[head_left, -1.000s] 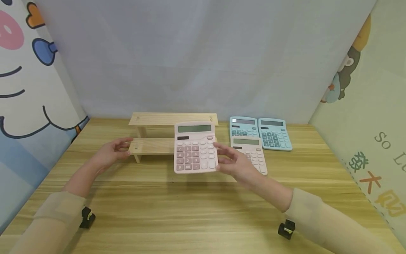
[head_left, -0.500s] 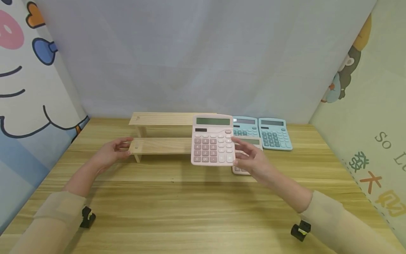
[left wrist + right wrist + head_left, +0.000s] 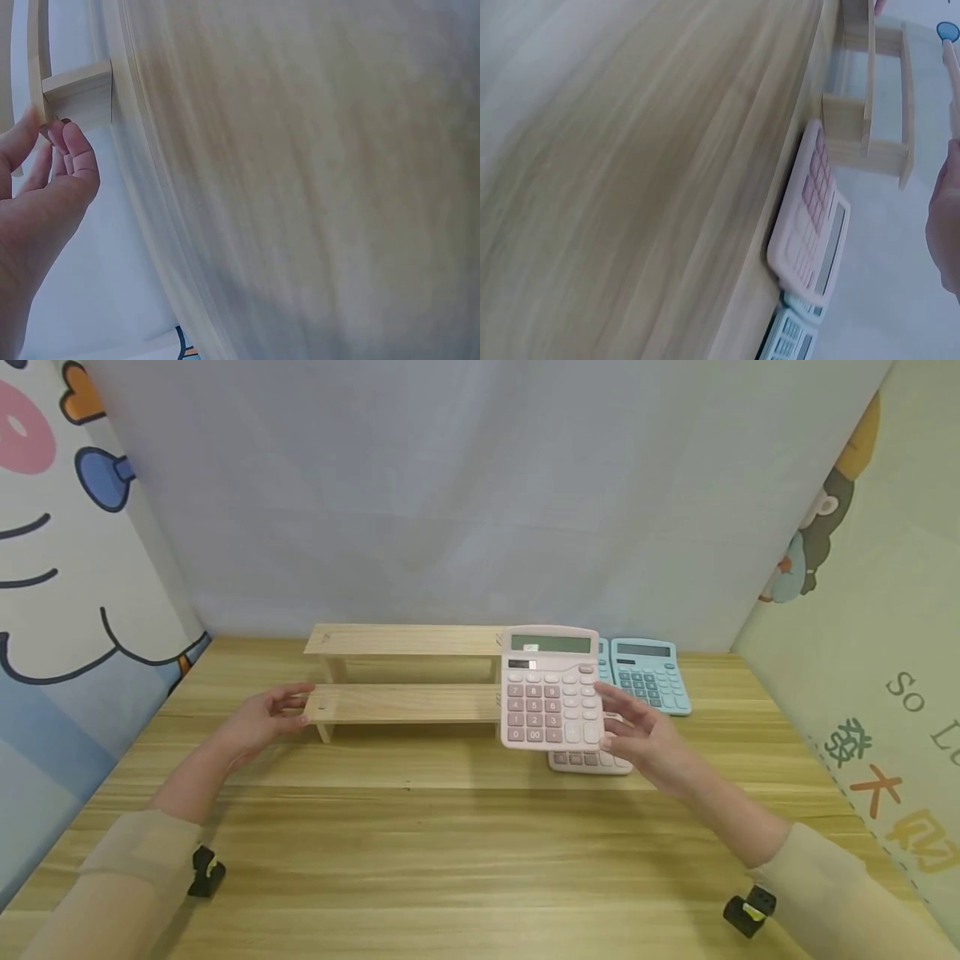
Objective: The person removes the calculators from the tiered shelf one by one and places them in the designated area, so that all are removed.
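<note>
In the head view my right hand [image 3: 645, 739] pinches a pink calculator [image 3: 552, 693] by its right edge and holds it up, face towards me. A second pink calculator [image 3: 810, 217] lies below it on the table, mostly hidden by the held one in the head view. Two blue calculators sit behind; the right one [image 3: 648, 677] shows more, the left one is largely covered. At the left end of a two-step wooden shelf [image 3: 405, 702], my left hand [image 3: 262, 727] grips the lower board between thumb and fingers [image 3: 79, 150].
The shelf stands at the back of the wooden table [image 3: 450, 860], just left of the calculators. A pale curtain [image 3: 480, 493] hangs behind it. Printed panels rise on the left [image 3: 82, 568] and right [image 3: 862, 652].
My right hand has carried the pink calculator right and slightly up, from in front of the shelf to over the other calculators. The left hand has stayed at the shelf.
</note>
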Tool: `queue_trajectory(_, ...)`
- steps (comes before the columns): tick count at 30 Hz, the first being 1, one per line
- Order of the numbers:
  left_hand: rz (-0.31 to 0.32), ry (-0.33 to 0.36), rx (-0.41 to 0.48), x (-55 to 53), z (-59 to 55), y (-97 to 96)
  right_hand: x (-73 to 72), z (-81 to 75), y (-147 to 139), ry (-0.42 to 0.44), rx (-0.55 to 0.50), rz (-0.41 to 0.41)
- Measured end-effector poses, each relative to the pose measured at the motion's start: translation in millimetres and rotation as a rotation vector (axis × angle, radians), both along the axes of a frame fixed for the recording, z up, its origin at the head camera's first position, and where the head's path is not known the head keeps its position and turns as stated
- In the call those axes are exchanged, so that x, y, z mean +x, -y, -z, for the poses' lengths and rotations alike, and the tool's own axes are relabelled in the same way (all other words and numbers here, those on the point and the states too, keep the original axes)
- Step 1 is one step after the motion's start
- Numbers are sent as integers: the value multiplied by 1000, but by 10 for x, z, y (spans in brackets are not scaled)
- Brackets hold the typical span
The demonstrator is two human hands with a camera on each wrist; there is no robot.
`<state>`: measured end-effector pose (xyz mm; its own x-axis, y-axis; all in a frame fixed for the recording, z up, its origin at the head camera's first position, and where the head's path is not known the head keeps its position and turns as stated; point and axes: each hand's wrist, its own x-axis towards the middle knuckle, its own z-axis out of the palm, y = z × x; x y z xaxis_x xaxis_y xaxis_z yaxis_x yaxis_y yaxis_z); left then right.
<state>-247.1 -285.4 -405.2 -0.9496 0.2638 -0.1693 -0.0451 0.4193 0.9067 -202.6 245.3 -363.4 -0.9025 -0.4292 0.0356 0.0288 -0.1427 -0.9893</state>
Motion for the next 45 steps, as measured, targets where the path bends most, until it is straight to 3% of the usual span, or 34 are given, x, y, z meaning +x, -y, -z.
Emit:
queue_trajectory(5, 1, -1, 8, -3, -1, -4, 24, 6, -216, -29, 30, -8)
queue_trajectory(21, 6, -14, -22, 17, -51, -24, 118, 80, -855, -79, -35, -77)
queue_trajectory(32, 18, -16, -15, 8, -29, 9, 188, 200, -1192, -46, 70, -32)
queue_trajectory(40, 64, -57, -52, 24, -34, 57, 222, 264, -1417, -25, 141, -10)
queue_trajectory(45, 71, -54, -61, 11, -30, 80, 217, 333, -1547, -15, 230, 34)
